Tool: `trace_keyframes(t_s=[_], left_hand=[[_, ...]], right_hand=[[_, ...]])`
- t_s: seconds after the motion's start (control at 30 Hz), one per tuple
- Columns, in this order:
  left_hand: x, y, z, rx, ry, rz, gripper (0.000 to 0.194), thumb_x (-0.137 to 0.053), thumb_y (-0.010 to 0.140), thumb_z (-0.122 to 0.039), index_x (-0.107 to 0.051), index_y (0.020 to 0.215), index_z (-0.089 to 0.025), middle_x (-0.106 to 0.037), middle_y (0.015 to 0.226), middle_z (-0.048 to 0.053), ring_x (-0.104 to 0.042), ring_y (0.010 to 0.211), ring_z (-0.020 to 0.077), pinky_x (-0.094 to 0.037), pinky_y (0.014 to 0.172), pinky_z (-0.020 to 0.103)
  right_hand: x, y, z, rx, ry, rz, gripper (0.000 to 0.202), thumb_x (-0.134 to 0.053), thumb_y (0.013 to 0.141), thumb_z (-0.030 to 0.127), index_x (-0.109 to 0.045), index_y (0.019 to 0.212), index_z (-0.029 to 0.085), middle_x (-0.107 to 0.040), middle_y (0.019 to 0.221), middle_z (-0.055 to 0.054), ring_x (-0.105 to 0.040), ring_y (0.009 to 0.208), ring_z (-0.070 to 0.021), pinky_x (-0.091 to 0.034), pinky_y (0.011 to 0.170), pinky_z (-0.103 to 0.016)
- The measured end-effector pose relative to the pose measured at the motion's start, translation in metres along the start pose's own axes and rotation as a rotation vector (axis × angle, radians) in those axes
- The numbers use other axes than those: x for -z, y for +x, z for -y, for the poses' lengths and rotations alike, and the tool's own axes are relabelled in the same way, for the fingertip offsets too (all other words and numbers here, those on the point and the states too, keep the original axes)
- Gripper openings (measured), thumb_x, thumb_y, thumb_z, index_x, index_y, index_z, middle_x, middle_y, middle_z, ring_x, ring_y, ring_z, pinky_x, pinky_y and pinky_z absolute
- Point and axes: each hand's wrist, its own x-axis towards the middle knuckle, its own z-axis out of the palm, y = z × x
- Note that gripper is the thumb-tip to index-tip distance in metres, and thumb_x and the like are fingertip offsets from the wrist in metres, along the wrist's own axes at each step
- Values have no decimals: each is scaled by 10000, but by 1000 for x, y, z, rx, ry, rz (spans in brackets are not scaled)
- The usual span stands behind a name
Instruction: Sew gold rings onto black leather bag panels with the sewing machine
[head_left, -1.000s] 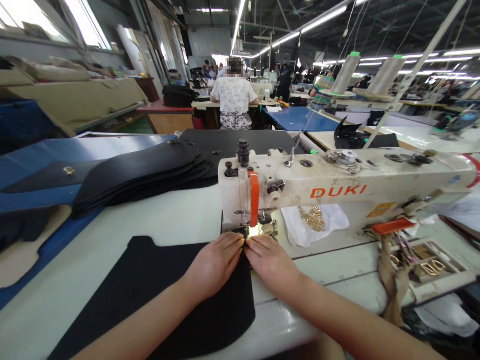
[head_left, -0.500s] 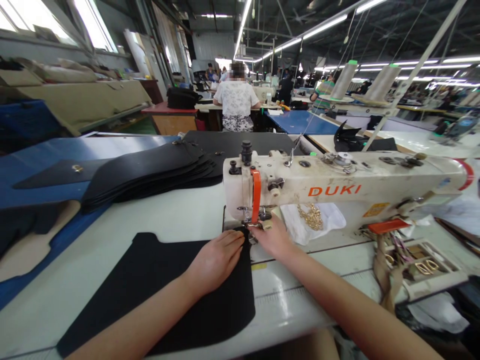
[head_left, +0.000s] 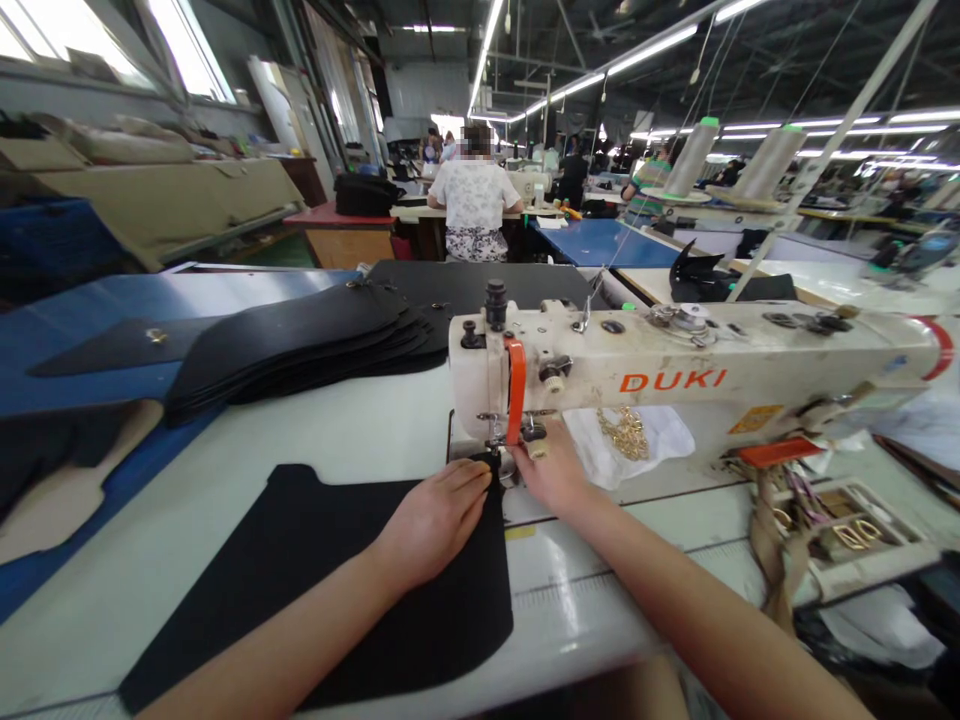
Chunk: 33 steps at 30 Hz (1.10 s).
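Note:
A flat black panel (head_left: pixel 330 570) lies on the white machine bed, its upper right corner under the needle area of a white sewing machine (head_left: pixel 570 350). My left hand (head_left: pixel 439 515) rests flat on that corner, open, with fingers together and fingertips just left of the presser foot (head_left: pixel 495 448). On the needle's other side is my right hand (head_left: pixel 551 475), its thumb stretched toward the foot. The machine head hides some of its other fingers; what shows looks open, and I see nothing held in it.
A stack of black panels (head_left: pixel 300 345) lies behind on the left. Gold chain (head_left: pixel 624 432) sits on white cloth under the machine arm. At right stands a parts tray (head_left: pixel 889 560) with straps and gold rings. A person in a white top (head_left: pixel 474 195) sits ahead.
My right hand's thumb has drawn slightly right, away from the panel's corner. My left hand and the panel stay nearly the same; the whole view shifts a little.

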Motion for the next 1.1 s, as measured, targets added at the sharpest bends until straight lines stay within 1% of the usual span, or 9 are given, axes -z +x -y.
trace_keyframes(t_s=[0.27,0.4,0.5,0.63,0.73,0.8,0.9,1.0,1.1], left_hand=[[-3,-2,1,-2,-1,-7,259,-412,923,-164,-632,1041,-98,-690,1041,115,-634,986,216,-548,908,375],[-3,-2,2,-5,2,-4,259,-418,923,-169,-630,1050,-94,-689,1046,114,-632,993,219,-542,918,385],[-2,-1,1,7,-5,0,257,-414,924,-167,-627,1052,-103,-686,1052,112,-633,988,215,-547,909,381],[-2,-1,1,4,-25,-8,242,-416,917,-150,-619,1041,-102,-684,1038,113,-633,975,217,-555,887,377],[-2,-1,1,-2,-34,-5,237,-418,910,-135,-612,1044,-111,-679,1047,109,-628,984,214,-550,895,377],[-2,-1,1,-4,-34,0,238,-417,909,-129,-608,1050,-111,-677,1054,109,-624,993,213,-548,899,379],[-2,-1,1,-8,-33,-1,245,-414,911,-130,-607,1061,-114,-676,1062,107,-621,1002,213,-545,906,382],[-2,0,1,6,-41,-6,249,-419,910,-138,-613,1065,-131,-678,1068,97,-623,1007,211,-538,920,382],[-2,-1,1,18,-54,-9,252,-426,903,-135,-622,1062,-137,-680,1067,95,-629,1001,207,-536,926,374]], right_hand=[[20,0,-7,-21,-64,-6,156,-530,855,156,-659,768,139,-652,824,-97,-561,882,-236,-367,837,-374],[21,-4,-5,40,-75,-17,114,-552,851,164,-647,789,149,-642,876,-91,-544,897,-229,-366,877,-374],[27,-19,-3,102,-50,-46,96,-544,851,138,-634,821,153,-628,880,-85,-535,886,-224,-386,866,-377],[41,-57,7,344,73,37,125,-511,872,146,-628,912,167,-632,904,-69,-533,919,-210,-410,875,-356],[49,-82,14,593,104,192,189,-516,892,261,-600,1030,163,-630,1074,-76,-510,1056,-208,-380,968,-339],[50,-89,14,695,58,228,287,-491,912,345,-574,1102,145,-617,1147,-86,-501,1097,-207,-373,987,-329],[47,-86,9,855,-33,148,327,-430,948,382,-577,1097,131,-639,1127,-84,-537,1044,-181,-399,956,-306],[44,-76,4,1010,-92,23,250,-415,965,289,-603,1040,143,-664,1077,-68,-574,950,-138,-425,902,-273],[42,-69,2,1072,-105,-57,206,-423,950,193,-615,1010,151,-675,1041,-53,-590,860,-116,-447,838,-260]])
